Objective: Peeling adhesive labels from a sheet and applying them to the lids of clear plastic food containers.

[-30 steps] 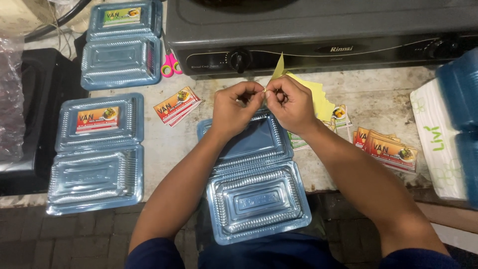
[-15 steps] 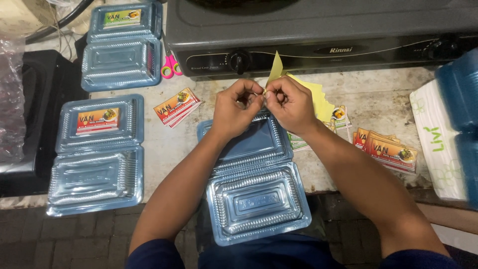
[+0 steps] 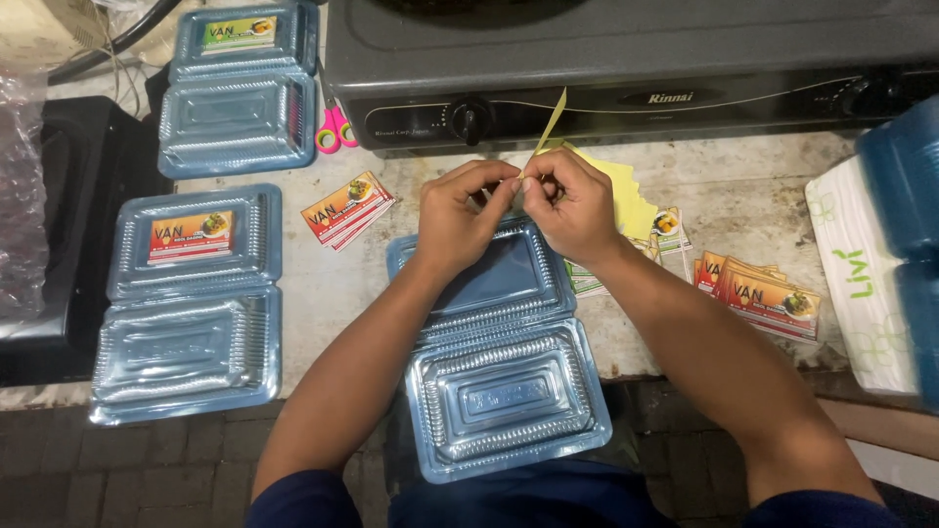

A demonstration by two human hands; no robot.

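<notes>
An open clear plastic box (image 3: 504, 376) overhangs the bench's (image 3: 763, 186) near edge, and above its lid the left hand (image 3: 460, 210) and right hand (image 3: 572, 205) together pinch a thin yellow paper strip (image 3: 548, 127) rising toward the stove (image 3: 626, 59) at the far edge.

A small home kitchen used for packing food: a gas stove (image 3: 626, 68) sits on a worn counter (image 3: 763, 186) among open plastic boxes (image 3: 186, 303) and label stacks (image 3: 347, 207).
</notes>
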